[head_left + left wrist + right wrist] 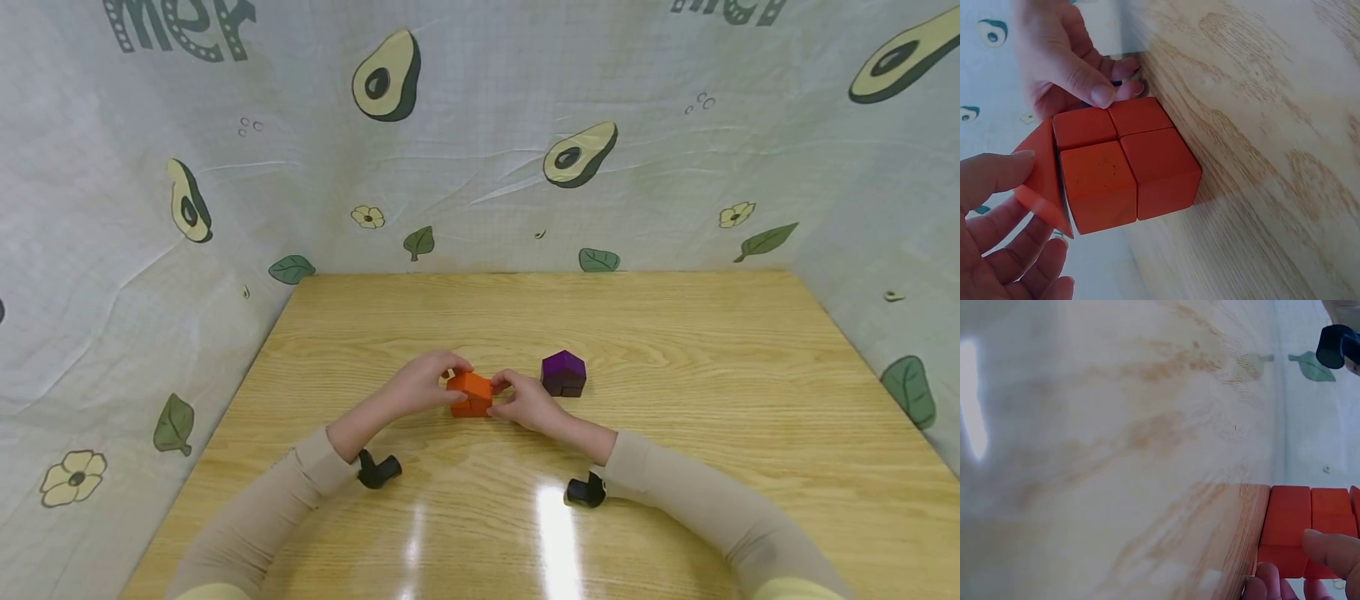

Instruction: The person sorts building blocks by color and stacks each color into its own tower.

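An orange house-shaped block stack (471, 395) stands on the table between both hands. In the left wrist view its body shows as several orange cubes (1100, 187) set close together, with a triangular roof block (1047, 169) against their top side and a thin dark gap between. My left hand (423, 385) pinches the roof block between thumb and fingers. At the stack's right side, my right hand (529, 405) holds the cubes, its thumb on the near side and its fingers partly hidden beyond. The right wrist view catches only part of the cubes (1288, 515).
A purple house-shaped block stack (563, 373) stands just behind and right of my right hand. The wooden table (675, 350) is bordered by pale cloth (480, 150) printed with avocados and leaves. A black camera mount (378, 471) hangs at each wrist.
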